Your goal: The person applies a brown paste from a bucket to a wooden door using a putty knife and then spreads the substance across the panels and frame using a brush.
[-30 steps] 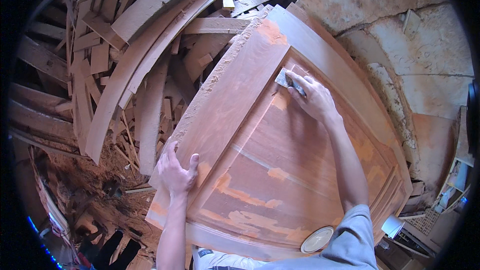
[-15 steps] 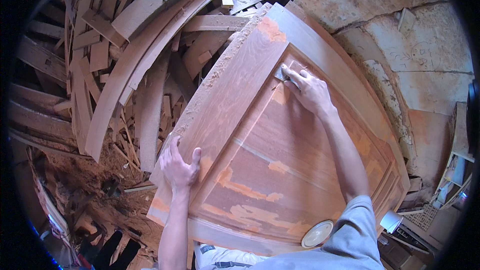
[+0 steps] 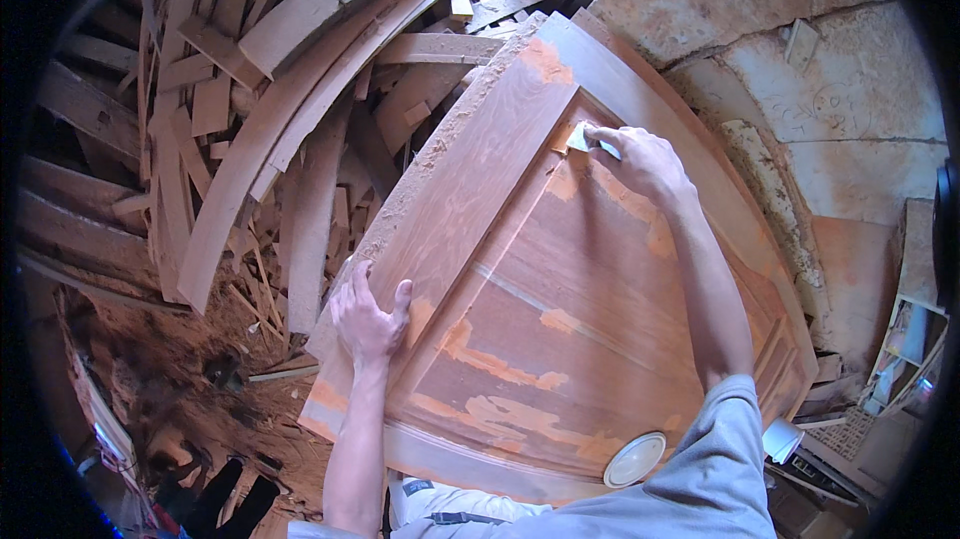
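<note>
A framed wooden door panel (image 3: 590, 264) lies in front of me, its surface patched with orange filler (image 3: 495, 361). At the far inner corner of the frame, my right hand (image 3: 648, 167) pinches a small flat scraper (image 3: 581, 137) with a pale blade. The blade rests by the moulding, next to fresh orange filler. My left hand (image 3: 370, 321) lies on the panel's left border, fingers spread and thumb apart, with nothing in it. Near my right sleeve, a round pale lid (image 3: 635, 460) sits on the panel's near part.
Offcuts of wood (image 3: 230, 239) are piled high along the panel's left and far side. Sawdust (image 3: 215, 364) covers the ground at left. Stained slabs (image 3: 810, 89) extend at the far right. A white cup (image 3: 782, 441) stands beyond the panel's near right corner.
My right hand has shifted slightly right and nearer, and the scraper has turned, its pale face now showing. More orange filler shows around the far corner. My left hand stays on the border.
</note>
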The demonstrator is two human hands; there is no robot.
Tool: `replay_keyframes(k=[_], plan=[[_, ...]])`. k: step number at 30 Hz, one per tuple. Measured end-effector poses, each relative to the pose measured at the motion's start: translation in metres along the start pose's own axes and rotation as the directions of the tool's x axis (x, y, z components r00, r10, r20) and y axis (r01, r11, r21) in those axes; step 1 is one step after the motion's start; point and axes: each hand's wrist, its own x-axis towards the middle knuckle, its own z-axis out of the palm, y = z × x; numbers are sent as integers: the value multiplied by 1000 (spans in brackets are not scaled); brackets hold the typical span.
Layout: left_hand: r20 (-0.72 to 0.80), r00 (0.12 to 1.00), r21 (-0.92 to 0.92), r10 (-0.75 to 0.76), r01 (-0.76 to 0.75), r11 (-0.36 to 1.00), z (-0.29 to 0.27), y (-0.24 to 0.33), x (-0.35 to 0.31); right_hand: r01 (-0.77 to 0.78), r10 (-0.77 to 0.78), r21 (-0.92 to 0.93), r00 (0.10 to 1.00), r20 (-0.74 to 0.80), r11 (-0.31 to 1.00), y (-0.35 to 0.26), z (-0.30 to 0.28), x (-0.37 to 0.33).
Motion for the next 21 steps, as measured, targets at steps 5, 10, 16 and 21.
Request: replay_keyframes(k=[5, 10, 16, 21], plan=[[23, 1000, 15, -18, 18, 1000, -1, 2, 1, 31, -14, 182, 995, -95, 983, 7, 22, 8], [21, 1000, 18, -2, 2, 1000, 1, 0, 1, 53, -20, 196, 985, -169, 979, 5, 39, 8], [68, 996, 14, -53, 52, 999, -4, 2, 1, 2, -2, 45, 1000, -1, 999, 2, 0, 6], [27, 999, 14, -20, 20, 1000, -5, 3, 2, -69, 64, 217, 998, 26, 974, 17, -27, 6]])
